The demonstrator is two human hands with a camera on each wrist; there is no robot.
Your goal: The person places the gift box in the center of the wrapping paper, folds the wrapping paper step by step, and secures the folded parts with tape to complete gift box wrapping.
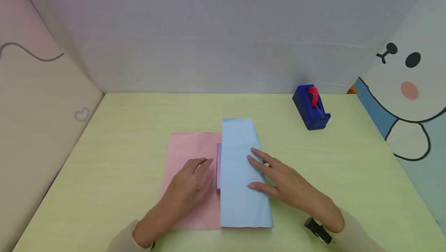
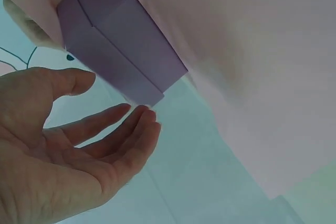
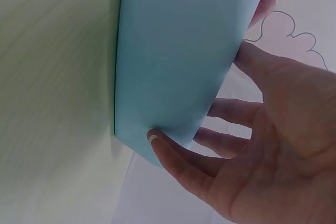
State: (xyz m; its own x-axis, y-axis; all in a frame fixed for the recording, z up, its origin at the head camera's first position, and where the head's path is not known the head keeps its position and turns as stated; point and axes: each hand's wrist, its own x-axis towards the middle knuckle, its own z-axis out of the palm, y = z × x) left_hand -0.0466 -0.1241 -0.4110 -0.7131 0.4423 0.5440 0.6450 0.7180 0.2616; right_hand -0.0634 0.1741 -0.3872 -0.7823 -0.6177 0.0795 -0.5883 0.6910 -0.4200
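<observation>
A sheet of paper lies with its pink side (image 1: 184, 167) up on the left, and a blue flap (image 1: 240, 174) stands over the right part. Between them shows a narrow strip of a purple box (image 1: 218, 167); the left wrist view reveals more of this box (image 2: 115, 40), while the flap hides most of it from above. My left hand (image 1: 188, 186) is over the pink paper beside the box, fingers loosely bent and holding nothing. With fingers spread, my right hand (image 1: 278, 178) touches the right side of the blue flap (image 3: 173, 61).
A blue tape dispenser (image 1: 311, 108) with a red-cored roll stands at the back right of the pale wooden table (image 1: 104, 167). A plain back wall (image 1: 209, 35) and printed side walls surround the table. A black strap piece (image 1: 318, 230) is at the right wrist.
</observation>
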